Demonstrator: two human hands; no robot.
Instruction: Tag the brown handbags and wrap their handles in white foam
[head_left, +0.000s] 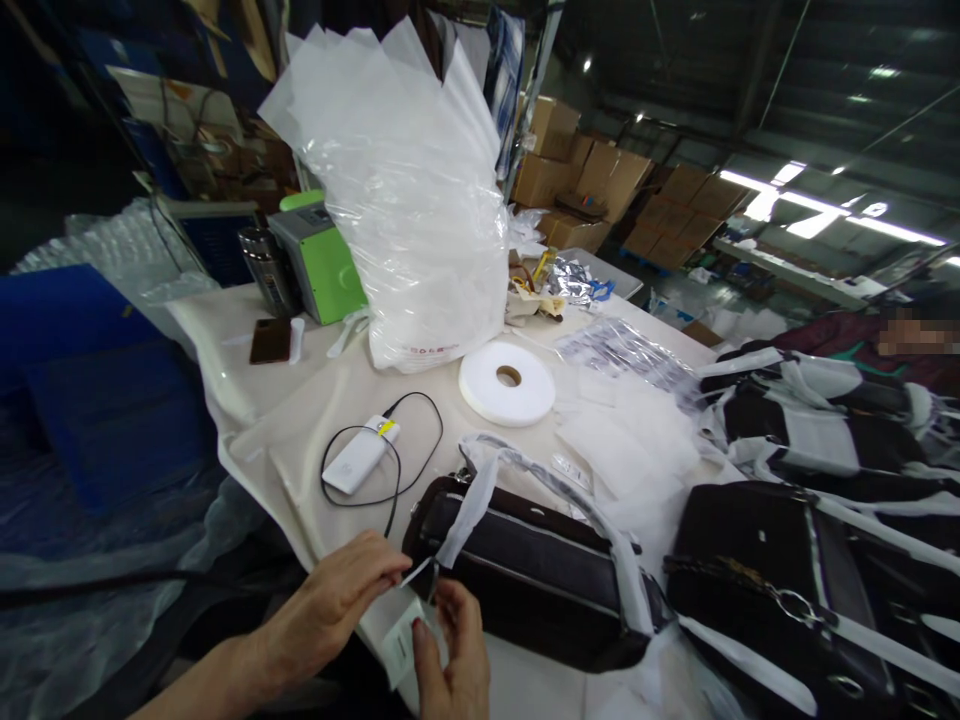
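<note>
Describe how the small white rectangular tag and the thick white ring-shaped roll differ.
Shape: the small white rectangular tag is thin, while the thick white ring-shaped roll has a brown-lined hole.
Size: the tag is much smaller than the roll.
Pose: the tag is tilted in the right hand, while the roll lies flat on the cream-coloured table.
Both are whitish.

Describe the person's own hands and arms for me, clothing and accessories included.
The left hand and right hand are bare: no gloves, and no rings that I can make out. The left forearm shows no sleeve or watch; the right forearm is out of frame.
</note>
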